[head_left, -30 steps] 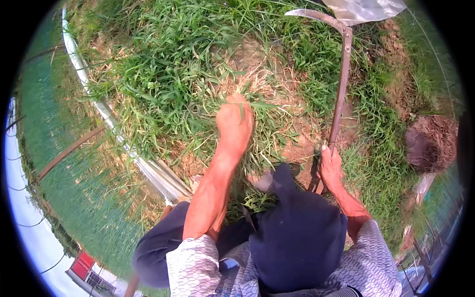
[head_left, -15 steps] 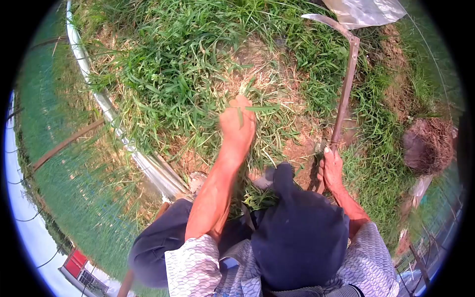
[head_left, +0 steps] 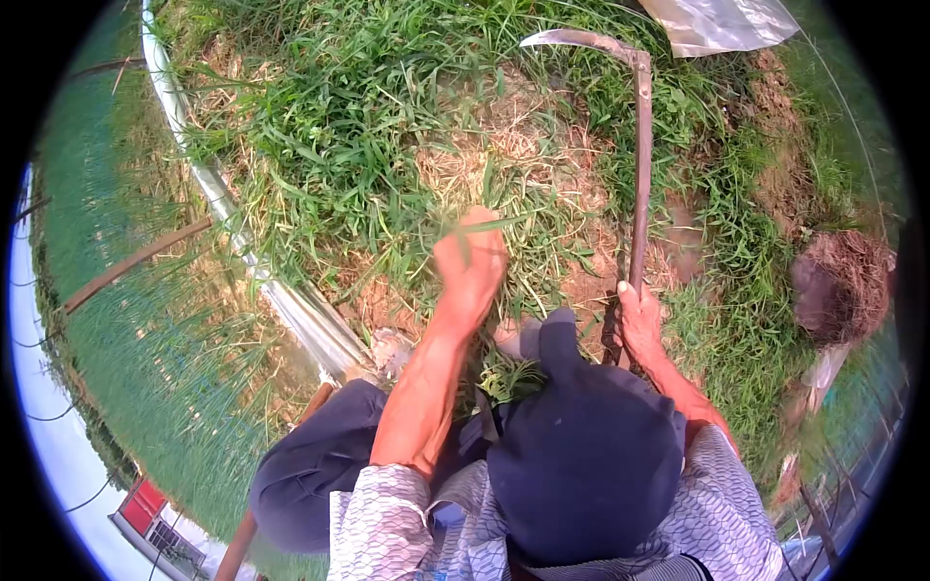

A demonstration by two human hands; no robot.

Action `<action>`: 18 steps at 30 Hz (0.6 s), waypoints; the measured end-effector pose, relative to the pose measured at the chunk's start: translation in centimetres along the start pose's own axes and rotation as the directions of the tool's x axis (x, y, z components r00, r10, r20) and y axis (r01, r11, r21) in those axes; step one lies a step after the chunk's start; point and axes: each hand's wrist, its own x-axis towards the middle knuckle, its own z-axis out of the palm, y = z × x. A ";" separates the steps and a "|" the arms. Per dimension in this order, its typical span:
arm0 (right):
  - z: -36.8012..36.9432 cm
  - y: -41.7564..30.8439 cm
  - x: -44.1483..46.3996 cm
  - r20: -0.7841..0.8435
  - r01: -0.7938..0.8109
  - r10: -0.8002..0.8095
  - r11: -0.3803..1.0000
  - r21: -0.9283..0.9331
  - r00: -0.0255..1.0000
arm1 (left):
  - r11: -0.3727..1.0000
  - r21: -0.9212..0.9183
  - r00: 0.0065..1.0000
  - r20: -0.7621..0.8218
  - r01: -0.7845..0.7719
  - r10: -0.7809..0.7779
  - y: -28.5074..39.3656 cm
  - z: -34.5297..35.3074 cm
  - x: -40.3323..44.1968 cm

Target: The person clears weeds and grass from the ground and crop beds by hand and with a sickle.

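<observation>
Green blades of grass stick out of my left hand [head_left: 472,257], which is closed over a patch of cut, flattened grass [head_left: 528,228] and dry straw. My right hand [head_left: 639,318] is wrapped round the lower end of a long wooden handle. That handle belongs to a sickle [head_left: 642,165], whose curved blade points left over the standing green grass [head_left: 339,126]. The blade is well ahead of both hands and apart from the left one.
A rolled pale plastic sheet [head_left: 302,324] runs along the left side beside green netting. Clear plastic [head_left: 722,24] lies at the top right. A clump of dry roots and soil [head_left: 843,288] sits at the right. My dark-trousered knees [head_left: 586,455] are below.
The sickle has swung left, its blade now farther left over the grass. My left hand, still closed on the blades of grass, has shifted slightly down and right in view.
</observation>
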 end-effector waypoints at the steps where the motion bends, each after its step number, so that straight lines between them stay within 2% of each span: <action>1: 0.3 -1.5 1.5 -0.069 0.025 -0.022 0.999 0.037 0.997 | 0.958 -0.269 0.995 0.040 0.102 -0.095 -0.1 0.0 0.1; 2: 0.4 -2.4 2.3 -0.140 0.047 -0.037 0.996 0.071 0.989 | 0.847 -0.491 0.979 0.080 0.203 -0.188 -0.2 0.0 0.2; 3: 0.1 -2.0 2.7 -0.125 0.072 -0.065 0.996 0.054 0.990 | 0.957 0.258 0.991 0.041 -0.134 0.128 -0.2 -0.2 0.1; 4: 0.4 -0.5 2.2 -0.113 0.068 -0.067 0.998 0.009 0.991 | 0.873 0.433 0.974 0.074 -0.227 0.216 -0.6 0.0 0.0; 5: -0.7 3.9 1.3 -0.048 0.184 -0.214 0.918 -0.351 0.976 | 0.741 0.598 0.947 0.108 -0.305 0.303 -1.0 0.1 -0.1; 6: -1.8 8.3 0.4 0.018 0.279 -0.356 0.700 -0.657 0.934 | 0.580 0.731 0.912 0.140 -0.358 0.387 -1.4 0.3 -0.1; 7: -2.4 11.4 -1.1 0.097 0.233 -0.218 0.788 -0.570 0.971 | 0.934 0.295 0.978 -0.002 -0.200 0.210 -1.5 0.5 0.1; 8: -2.3 10.1 -0.9 0.113 0.247 -0.223 0.777 -0.579 0.968 | 0.969 -0.245 0.999 -0.035 0.026 -0.036 -1.5 0.9 0.1; 9: -1.5 9.5 -1.9 0.102 0.198 -0.169 0.838 -0.509 0.980 | 0.970 -0.241 0.999 -0.021 0.027 -0.033 -1.6 1.1 -0.5; 10: -1.1 8.4 -2.4 0.084 0.147 -0.122 0.889 -0.435 0.989 | 0.851 -0.514 0.992 -0.007 0.105 -0.126 -1.5 1.8 -0.9; 12: -0.8 6.2 -0.5 0.143 -0.055 0.062 0.997 -0.057 0.988 | 0.656 -0.737 0.975 0.022 0.164 -0.219 -2.0 2.5 -0.4; 14: 0.5 0.8 0.5 0.041 -0.101 0.095 0.979 0.178 0.995 | 0.429 -0.841 0.935 0.231 0.331 -0.267 -2.3 2.6 -1.3; 16: 0.6 -2.8 2.5 -0.067 -0.024 0.048 0.948 0.317 0.997 | 0.470 -0.836 0.951 0.181 0.284 -0.252 -2.0 1.9 -0.9; 17: 0.4 -2.8 2.7 -0.069 -0.016 0.040 0.948 0.318 0.997 | 0.626 -0.746 0.970 0.112 0.224 -0.214 -1.9 1.6 -0.7; 18: 0.2 -2.3 2.7 -0.084 -0.017 0.037 0.974 0.228 0.996 | 0.696 -0.692 0.978 0.079 0.193 -0.193 -1.6 1.3 -0.7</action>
